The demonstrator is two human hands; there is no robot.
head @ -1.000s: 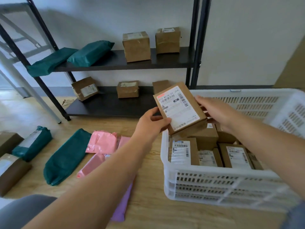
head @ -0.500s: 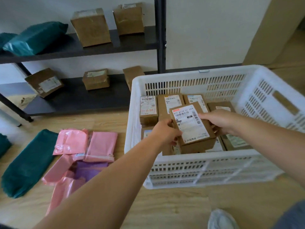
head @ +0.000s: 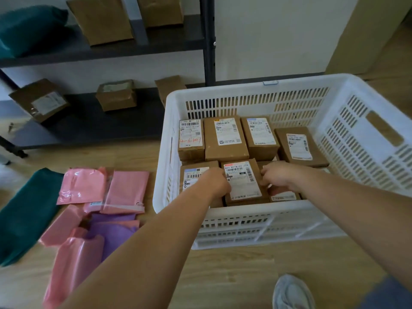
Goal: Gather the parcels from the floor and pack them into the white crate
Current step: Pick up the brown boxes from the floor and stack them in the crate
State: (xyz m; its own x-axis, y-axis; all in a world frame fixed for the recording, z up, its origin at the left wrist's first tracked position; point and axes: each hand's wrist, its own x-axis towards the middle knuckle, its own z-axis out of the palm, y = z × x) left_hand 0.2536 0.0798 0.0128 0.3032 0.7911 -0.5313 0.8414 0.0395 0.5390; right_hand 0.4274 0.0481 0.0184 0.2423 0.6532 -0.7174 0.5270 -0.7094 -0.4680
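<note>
Reaching into the white crate (head: 365,121), both hands are gripping a brown cardboard parcel (head: 244,182) by its two sides. The left hand (head: 215,182) is pressing against the parcel's left edge with its fingers curled down out of sight, and the right hand (head: 279,178) is clamping the right edge, its fingers (head: 267,172) bent over the top corner. The parcel is lying flat, label up, in the near row of the crate, sitting between a labelled box on its left (head: 192,175) and another box on its right that is mostly hidden under the right hand. Whether it is fully resting on what lies below, I cannot tell. Behind it, a far row of four boxes (head: 225,139) is standing side by side against the back wall of the crate.

Outside the crate, on the wooden floor (head: 223,275), pink mailer bags (head: 124,192) are lying in a loose pile to the left, overlapping a purple bag (head: 116,233), with a dark green bag (head: 24,212) just beside them at the far left. A dark metal shelf rack (head: 208,41) is standing beyond, carrying more brown boxes (head: 116,94) and a green bag (head: 29,30). A grey shoe (head: 292,293) is showing at the bottom edge.
</note>
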